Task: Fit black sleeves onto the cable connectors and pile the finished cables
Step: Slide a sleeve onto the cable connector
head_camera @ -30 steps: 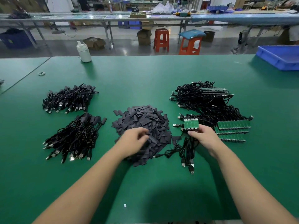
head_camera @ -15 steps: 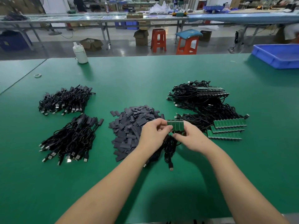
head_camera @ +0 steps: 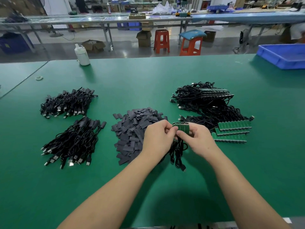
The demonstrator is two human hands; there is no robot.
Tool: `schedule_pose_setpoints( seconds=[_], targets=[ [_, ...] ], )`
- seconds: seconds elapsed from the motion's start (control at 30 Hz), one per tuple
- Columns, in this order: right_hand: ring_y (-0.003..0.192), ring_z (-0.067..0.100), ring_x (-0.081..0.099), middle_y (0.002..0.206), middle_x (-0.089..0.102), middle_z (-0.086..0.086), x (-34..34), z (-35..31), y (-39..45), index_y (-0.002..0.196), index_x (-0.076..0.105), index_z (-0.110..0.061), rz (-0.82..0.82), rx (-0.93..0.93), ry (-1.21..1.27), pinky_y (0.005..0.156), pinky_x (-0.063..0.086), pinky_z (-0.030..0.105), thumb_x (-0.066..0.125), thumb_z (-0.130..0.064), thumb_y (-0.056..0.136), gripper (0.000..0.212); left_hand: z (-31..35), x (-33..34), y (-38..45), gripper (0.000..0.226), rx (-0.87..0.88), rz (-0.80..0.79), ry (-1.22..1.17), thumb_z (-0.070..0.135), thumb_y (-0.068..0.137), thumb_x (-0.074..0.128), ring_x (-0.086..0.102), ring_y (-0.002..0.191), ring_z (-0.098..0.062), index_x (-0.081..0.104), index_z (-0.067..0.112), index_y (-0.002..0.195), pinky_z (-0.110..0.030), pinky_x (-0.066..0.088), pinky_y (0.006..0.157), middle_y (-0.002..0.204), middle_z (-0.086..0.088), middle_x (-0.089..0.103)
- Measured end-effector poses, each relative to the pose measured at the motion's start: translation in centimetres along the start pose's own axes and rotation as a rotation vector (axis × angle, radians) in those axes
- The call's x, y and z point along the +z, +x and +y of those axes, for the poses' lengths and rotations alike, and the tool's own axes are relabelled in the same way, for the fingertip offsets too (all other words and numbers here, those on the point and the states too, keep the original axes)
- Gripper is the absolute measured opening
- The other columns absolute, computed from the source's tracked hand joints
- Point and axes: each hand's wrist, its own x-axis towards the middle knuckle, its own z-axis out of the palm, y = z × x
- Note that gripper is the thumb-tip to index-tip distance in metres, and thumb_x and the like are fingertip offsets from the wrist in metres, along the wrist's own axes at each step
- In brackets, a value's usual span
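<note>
Two finished cable piles [head_camera: 69,103] [head_camera: 72,142], one sleeve heap [head_camera: 132,128], two stools [head_camera: 161,40] [head_camera: 191,43], one bottle [head_camera: 82,55].

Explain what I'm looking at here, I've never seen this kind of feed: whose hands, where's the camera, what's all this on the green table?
There is no machine. A person wears one camera on the head, looking forward and down at their own bare hands. The left hand and the right hand together pinch a small strip of green boards whose black cables hang below. On the green table lie a pile of black sleeves in the middle, two piles of cables to the left, and a tangle of cables with more green strips to the right. A white bottle and a blue tray stand further back.
</note>
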Motion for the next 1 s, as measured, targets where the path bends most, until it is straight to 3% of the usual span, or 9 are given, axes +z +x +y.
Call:
schedule_pose_setpoints(
  seconds=[0.33,0.43,0.53,0.6,0.7,0.77,0.83,0.93,1.0],
  targets=[
    [0.072,0.015,0.067,0.081,0.073,-0.006,-3.8,1.9,1.5,0.096,0.052,-0.024,0.07,0.207,-0.062,0.068,0.051,0.033,0.054,-0.031,0.099,0.008,0.9,-2.5,-0.3,0.023,0.03,-0.028,-0.119,0.035,0.091,0.065,0.054,0.056,-0.01,0.056,0.022,0.073,-0.022,0.046,0.061,0.062,-0.001,0.059],
    [0.076,0.019,0.064,0.086,0.071,-0.006,-5.1,4.5,3.0,0.123,0.046,-0.02,0.013,0.326,-0.224,0.062,0.046,0.032,0.051,-0.036,0.101,0.027,1.8,-3.9,-0.4,0.016,0.017,-0.128,-0.319,0.025,0.091,0.067,0.065,0.057,-0.021,0.058,0.021,0.078,-0.028,0.051,0.053,0.065,-0.006,0.064],
    [0.098,0.019,0.066,0.111,0.071,0.001,-6.2,6.5,4.1,0.152,0.029,-0.014,0.017,0.452,-0.258,0.072,0.047,0.032,0.056,-0.035,0.1,0.062,2.3,-4.4,-0.4,0.01,-0.035,-0.189,-0.545,0.014,0.092,0.068,0.072,0.063,-0.023,0.058,0.011,0.089,-0.032,0.058,0.059,0.071,-0.011,0.066],
    [0.117,0.029,0.059,0.136,0.059,0.009,-6.5,7.4,4.7,0.153,0.03,-0.014,0.062,0.48,-0.351,0.087,0.047,0.039,0.059,-0.034,0.098,0.065,2.4,-4.3,-0.4,0.012,-0.061,-0.214,-0.565,0.012,0.092,0.067,0.074,0.07,-0.027,0.056,0.006,0.093,-0.04,0.061,0.068,0.077,-0.019,0.068],
    [0.114,0.031,0.061,0.144,0.053,0.009,-5.8,7.7,4.8,0.15,0.038,-0.015,0.184,0.391,-0.514,0.088,0.048,0.039,0.059,-0.028,0.098,0.058,1.9,-3.9,-0.5,0.015,-0.109,-0.273,-0.589,0.009,0.093,0.065,0.075,0.077,-0.029,0.055,-0.002,0.093,-0.043,0.061,0.073,0.078,-0.023,0.066],
    [0.109,0.023,0.063,0.135,0.061,0.003,-4.9,7.1,4.6,0.14,0.052,-0.018,0.261,0.239,-0.507,0.085,0.048,0.033,0.056,-0.029,0.099,0.043,1.5,-3.4,-0.4,0.015,-0.124,-0.307,-0.616,0.007,0.094,0.063,0.074,0.08,-0.03,0.056,-0.005,0.092,-0.039,0.062,0.071,0.078,-0.019,0.064],
    [0.107,0.011,0.064,0.112,0.071,-0.013,-3.5,5.6,4.1,0.121,0.066,-0.027,0.126,0.189,-0.289,0.082,0.044,0.026,0.048,-0.038,0.103,0.028,1.2,-2.9,-0.2,0.013,-0.143,-0.318,-0.646,0.007,0.095,0.062,0.074,0.081,-0.031,0.057,-0.005,0.091,-0.035,0.061,0.068,0.077,-0.016,0.064],
    [0.094,0.0,0.07,0.086,0.076,-0.013,-1.0,2.4,3.0,0.095,0.071,-0.03,-0.181,0.288,0.144,0.095,0.041,0.026,0.035,-0.058,0.102,0.046,0.8,-2.5,0.2,0.012,-0.21,-0.289,-0.74,0.007,0.095,0.062,0.074,0.078,-0.027,0.06,-0.005,0.092,-0.027,0.058,0.059,0.075,-0.015,0.068],
    [0.072,0.006,0.069,0.065,0.069,-0.008,0.3,1.4,2.5,0.087,0.071,-0.024,-0.259,0.248,0.231,0.09,0.044,0.027,0.038,-0.063,0.098,0.053,-0.1,-2.6,0.7,0.013,-0.214,-0.205,-0.656,0.011,0.094,0.065,0.069,0.065,-0.018,0.064,-0.001,0.09,-0.024,0.048,0.048,0.07,-0.011,0.069]
  ],
)
